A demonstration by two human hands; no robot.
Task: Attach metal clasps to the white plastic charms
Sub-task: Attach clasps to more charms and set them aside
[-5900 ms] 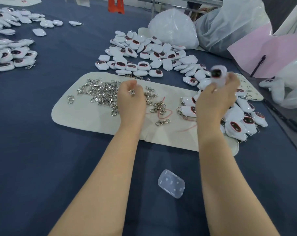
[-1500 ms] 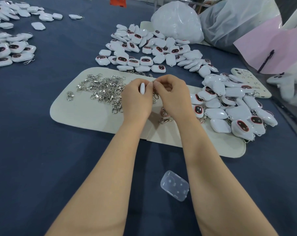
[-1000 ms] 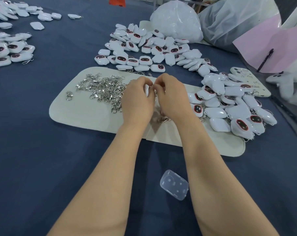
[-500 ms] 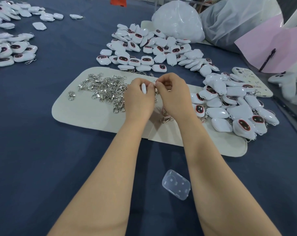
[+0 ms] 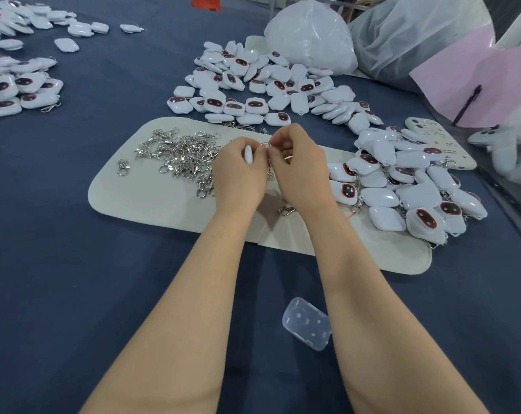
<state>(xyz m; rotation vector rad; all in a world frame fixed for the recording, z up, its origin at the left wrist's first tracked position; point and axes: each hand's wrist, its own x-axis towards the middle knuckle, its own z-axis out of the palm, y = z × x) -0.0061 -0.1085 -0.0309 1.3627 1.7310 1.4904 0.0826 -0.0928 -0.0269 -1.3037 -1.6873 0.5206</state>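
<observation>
Your hands sit close together over the mat (image 5: pixel 151 201): your left hand (image 5: pixel 238 179) grips the charm (image 5: pixel 248 154) edge-on, and your right hand (image 5: pixel 302 174) pinches the clasp (image 5: pixel 268 173) just beside it. Hold the charm steady, feed the clasp through its loop (hidden behind your fingers), then tug lightly to check it.

The charm (image 5: pixel 248 154) I hold is plain white, its clasp (image 5: pixel 269 171) silver. Loose clasps (image 5: pixel 181 156) shine silver on the cream mat (image 5: pixel 151 201). The bench cloth (image 5: pixel 74 264) is dark blue. Heaped charms (image 5: pixel 262 85) at the far edge have black faces rimmed red.
</observation>
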